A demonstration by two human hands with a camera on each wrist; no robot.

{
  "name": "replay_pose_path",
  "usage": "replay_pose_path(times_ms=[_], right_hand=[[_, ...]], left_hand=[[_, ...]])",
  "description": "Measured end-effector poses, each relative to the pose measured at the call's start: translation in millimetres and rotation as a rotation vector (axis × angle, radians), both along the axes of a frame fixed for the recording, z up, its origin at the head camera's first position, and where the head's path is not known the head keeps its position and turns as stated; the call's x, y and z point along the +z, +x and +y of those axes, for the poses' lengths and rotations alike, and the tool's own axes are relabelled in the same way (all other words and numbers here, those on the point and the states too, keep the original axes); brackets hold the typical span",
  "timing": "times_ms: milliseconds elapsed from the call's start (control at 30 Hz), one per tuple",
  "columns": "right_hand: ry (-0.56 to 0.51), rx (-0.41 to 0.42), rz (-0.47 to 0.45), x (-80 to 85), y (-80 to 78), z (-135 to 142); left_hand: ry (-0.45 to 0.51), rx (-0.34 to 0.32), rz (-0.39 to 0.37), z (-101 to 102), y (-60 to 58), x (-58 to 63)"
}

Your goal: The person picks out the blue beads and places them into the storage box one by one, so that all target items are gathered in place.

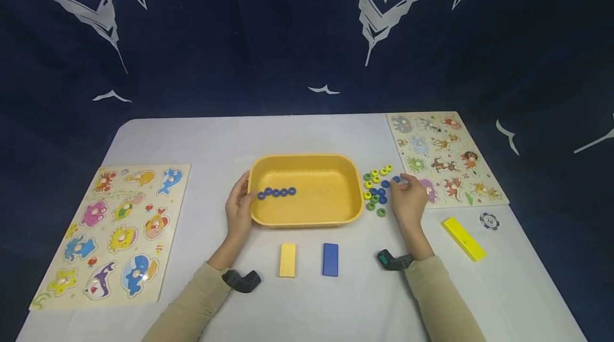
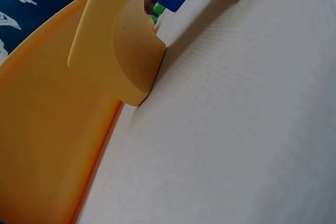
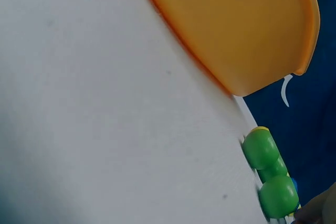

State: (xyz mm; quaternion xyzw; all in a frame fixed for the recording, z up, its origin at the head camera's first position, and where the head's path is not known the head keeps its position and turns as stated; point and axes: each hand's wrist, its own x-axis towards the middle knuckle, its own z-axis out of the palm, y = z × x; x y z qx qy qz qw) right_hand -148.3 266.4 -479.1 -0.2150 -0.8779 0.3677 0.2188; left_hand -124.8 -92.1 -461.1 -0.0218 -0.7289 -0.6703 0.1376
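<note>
A yellow tray (image 1: 307, 216) stands mid-table with several blue beads (image 1: 275, 192) in a row inside it. My left hand (image 1: 239, 211) grips the tray's left end, thumb at the rim. To the right of the tray lies a loose group of green, yellow and blue beads (image 1: 374, 192). My right hand (image 1: 409, 201) is at that group's right side, pinching a blue bead (image 1: 396, 179) between thumb and index finger. In the right wrist view, green beads (image 3: 278, 196) stand close to a fingertip (image 3: 320, 205) at the lower right corner.
A yellow block (image 1: 288, 260) and a blue block (image 1: 330, 259) lie in front of the tray. Animal puzzle boards flank it, one left (image 1: 120, 235), one back right (image 1: 446, 158). A bright yellow bar (image 1: 463, 239) and a poker chip (image 1: 489, 221) lie at the right.
</note>
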Motion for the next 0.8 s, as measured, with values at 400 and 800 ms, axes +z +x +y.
replay_pose_path(times_ms=[400,800], right_hand=[[0.033,0.037,0.020,19.7,4.1,-7],[0.140,0.637,0.009,75.8,-10.1,-84]], left_hand=[[0.007,-0.008,-0.003,2,3.2,9.2],[0.006,-0.005,-0.007,0,2.2,8.6]])
